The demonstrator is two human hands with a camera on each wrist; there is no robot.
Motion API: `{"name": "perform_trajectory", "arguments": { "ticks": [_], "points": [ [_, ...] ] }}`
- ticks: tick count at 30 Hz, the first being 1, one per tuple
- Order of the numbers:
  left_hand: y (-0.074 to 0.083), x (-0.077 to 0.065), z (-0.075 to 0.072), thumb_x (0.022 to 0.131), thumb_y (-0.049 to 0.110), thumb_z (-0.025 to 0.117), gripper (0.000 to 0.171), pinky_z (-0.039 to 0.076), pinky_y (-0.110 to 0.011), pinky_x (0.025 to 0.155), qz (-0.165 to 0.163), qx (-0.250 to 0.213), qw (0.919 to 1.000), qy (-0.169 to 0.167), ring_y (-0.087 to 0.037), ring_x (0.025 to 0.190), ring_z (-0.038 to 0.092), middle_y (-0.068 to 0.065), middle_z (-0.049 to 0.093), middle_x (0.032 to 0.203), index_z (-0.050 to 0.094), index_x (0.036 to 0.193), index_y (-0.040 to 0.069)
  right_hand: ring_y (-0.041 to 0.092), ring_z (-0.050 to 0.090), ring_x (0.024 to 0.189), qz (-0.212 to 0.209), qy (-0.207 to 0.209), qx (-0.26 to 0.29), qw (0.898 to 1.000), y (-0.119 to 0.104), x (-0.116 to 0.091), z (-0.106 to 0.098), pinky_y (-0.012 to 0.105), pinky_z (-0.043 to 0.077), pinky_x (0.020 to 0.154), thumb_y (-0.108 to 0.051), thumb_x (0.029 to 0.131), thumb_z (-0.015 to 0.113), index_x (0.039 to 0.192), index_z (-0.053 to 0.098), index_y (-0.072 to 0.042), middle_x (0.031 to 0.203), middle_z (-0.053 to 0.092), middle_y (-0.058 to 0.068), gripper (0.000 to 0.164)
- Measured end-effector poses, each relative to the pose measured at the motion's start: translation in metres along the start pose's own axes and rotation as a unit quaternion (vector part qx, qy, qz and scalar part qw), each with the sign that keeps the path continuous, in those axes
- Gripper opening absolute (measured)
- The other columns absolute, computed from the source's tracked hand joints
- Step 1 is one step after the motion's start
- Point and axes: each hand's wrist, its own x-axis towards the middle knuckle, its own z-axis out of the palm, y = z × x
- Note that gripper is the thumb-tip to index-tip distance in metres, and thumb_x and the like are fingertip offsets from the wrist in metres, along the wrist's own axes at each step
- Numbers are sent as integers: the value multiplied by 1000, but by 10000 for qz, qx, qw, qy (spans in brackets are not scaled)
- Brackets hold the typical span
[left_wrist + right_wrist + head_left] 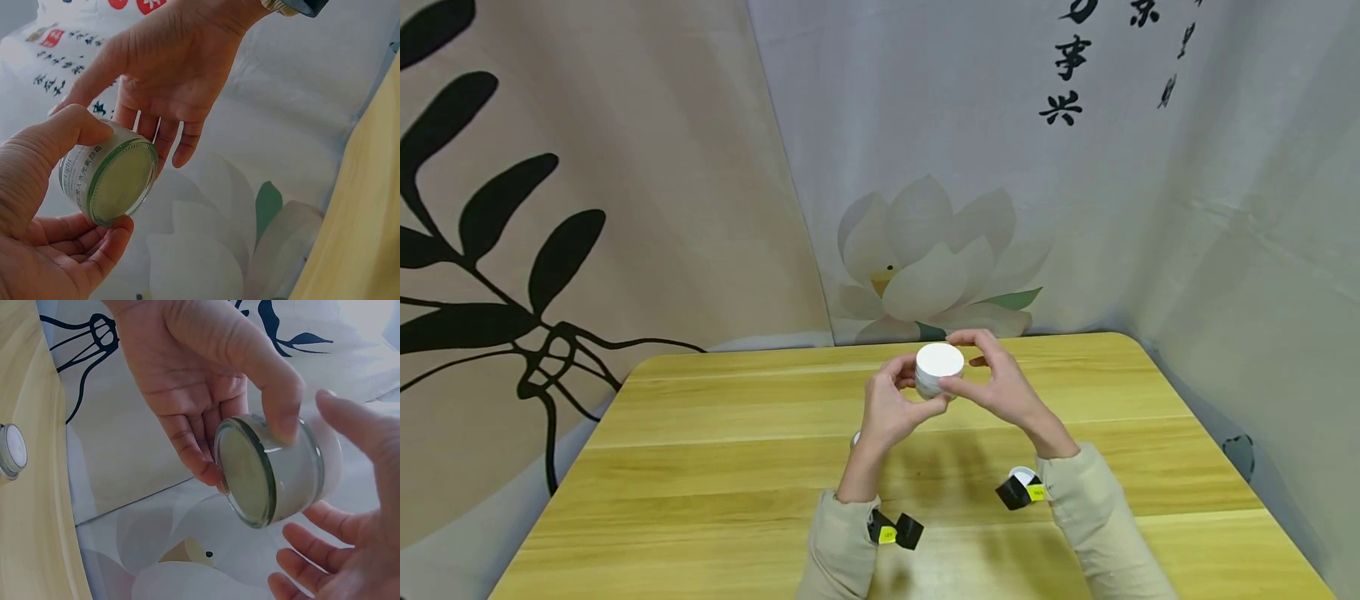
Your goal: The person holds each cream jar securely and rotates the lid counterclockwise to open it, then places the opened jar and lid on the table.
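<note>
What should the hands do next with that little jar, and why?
Maybe gently close the right hand on the white lid: its fingers are spread around that end, while the left hand grips the jar, which should keep it steady.

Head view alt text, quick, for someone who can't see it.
A left hand holds a white-lidded jar above a wooden table, with the right hand close around its lid. Behind hangs a backdrop printed with a pale flower, dark leaves and black writing.

Cream jar (939,365) between left hand (891,406) and right hand (1009,389), above table (737,483); another jar (14,450) on table. Curtain (700,167) behind table, beyond both hands.
</note>
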Motion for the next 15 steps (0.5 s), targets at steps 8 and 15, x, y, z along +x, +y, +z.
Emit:
{"name": "perform_trajectory", "arguments": {
  "ticks": [8, 15],
  "points": [
    [-5, 1, 2, 67, 8, 79, 46, 52, -38, 75, -30, -26, 10000, 9, -26, 83, 60, -15, 64, 97, 62, 108, -6, 22, 46, 109, -127, -17, 24, 9999, 2, 1, -1, 44, 39, 86, -12, 79, 74, 117, 59, -7, 120, 52, 9, 41],
    [-7, 1, 2, 67, 10, 79, 46, 52, -31, 73, 6, 130, 9999, 9, -23, 82, 59, -14, 64, 95, 62, 107, -5, 24, 44, 114, -282, -216, 63, 9993, 2, -1, -2, 47, 39, 87, -13, 85, 68, 130, 51, -6, 127, 48, 13, 49]
  ]
}}
